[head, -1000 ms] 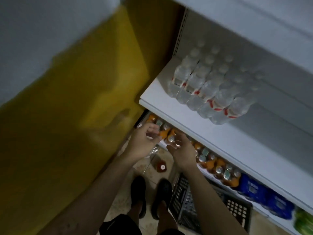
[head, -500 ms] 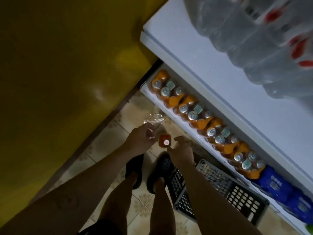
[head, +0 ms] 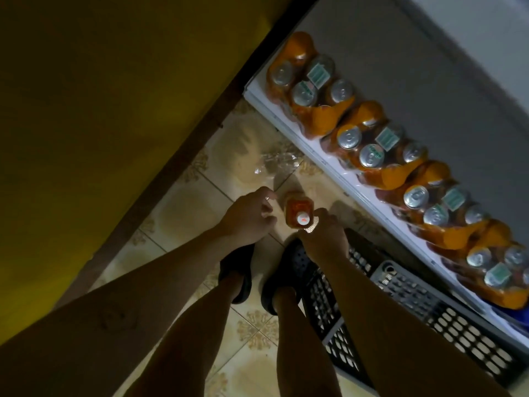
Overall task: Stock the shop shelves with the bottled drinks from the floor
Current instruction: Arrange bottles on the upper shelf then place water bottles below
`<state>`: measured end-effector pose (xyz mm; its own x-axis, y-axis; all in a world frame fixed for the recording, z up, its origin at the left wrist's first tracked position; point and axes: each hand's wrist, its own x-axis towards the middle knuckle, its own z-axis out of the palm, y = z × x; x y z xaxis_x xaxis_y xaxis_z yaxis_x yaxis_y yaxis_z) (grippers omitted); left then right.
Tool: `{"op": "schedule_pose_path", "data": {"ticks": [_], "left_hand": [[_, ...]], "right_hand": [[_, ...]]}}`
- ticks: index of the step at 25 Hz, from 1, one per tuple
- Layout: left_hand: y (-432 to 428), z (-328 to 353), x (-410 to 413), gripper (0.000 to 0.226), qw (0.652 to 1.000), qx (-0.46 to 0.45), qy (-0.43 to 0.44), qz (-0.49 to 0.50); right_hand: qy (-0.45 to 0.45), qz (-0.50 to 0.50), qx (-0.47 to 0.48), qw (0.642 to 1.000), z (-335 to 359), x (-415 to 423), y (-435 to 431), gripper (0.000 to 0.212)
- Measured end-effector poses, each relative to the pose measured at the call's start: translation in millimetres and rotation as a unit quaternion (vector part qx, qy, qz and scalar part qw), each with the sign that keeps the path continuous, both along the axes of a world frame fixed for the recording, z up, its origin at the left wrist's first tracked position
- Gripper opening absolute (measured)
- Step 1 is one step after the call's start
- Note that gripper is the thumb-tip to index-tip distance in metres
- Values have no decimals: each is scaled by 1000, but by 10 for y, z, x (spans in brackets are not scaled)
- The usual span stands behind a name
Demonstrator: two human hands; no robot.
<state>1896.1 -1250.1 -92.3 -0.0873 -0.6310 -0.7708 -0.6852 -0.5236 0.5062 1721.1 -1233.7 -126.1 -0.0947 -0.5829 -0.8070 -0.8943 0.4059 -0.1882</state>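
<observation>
Standing bottle (head: 383, 207) lies between left fingers (head: 265, 208) and right fingers (head: 321, 215).

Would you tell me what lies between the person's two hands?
In the head view, one orange drink bottle with a pale cap stands on the tiled floor between the left hand and the right hand.

Grip of right hand (head: 323, 239) on bottle (head: 294, 209) unclear

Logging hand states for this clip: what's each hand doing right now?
Left hand: open, loosely curled, holding nothing.
Right hand: against the orange bottle; grip cannot be told.
</observation>
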Motion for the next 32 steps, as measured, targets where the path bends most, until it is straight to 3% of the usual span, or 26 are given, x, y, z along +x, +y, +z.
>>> {"op": "schedule_pose_path", "data": {"ticks": [4,10,14,21,27,32], "left_hand": [[-3,-362,-169,44,1000,-9,18,-12],[130,-567,-138,43,1000,-4,12,-11],[212,-347,-41,50,999,-10,-5,-31],[344,713,-117,70,996,-50,-21,-69],[399,1978,-131,99,988,-139,29,-60],[508,2979,-90,108,973,-218,40,-63]], "right_hand": [[27,34,14,999,-422,42,-35,62],[22,57,-6,998,-659,117,-1,64],[-41,-93,-18,995,-375,32,19,50],[-107,-246,-31,963,993,2,186,16],[-181,-237,-93,950,2710,81,179,16],[-261,-322,-108,904,3844,202,206,22]]}}
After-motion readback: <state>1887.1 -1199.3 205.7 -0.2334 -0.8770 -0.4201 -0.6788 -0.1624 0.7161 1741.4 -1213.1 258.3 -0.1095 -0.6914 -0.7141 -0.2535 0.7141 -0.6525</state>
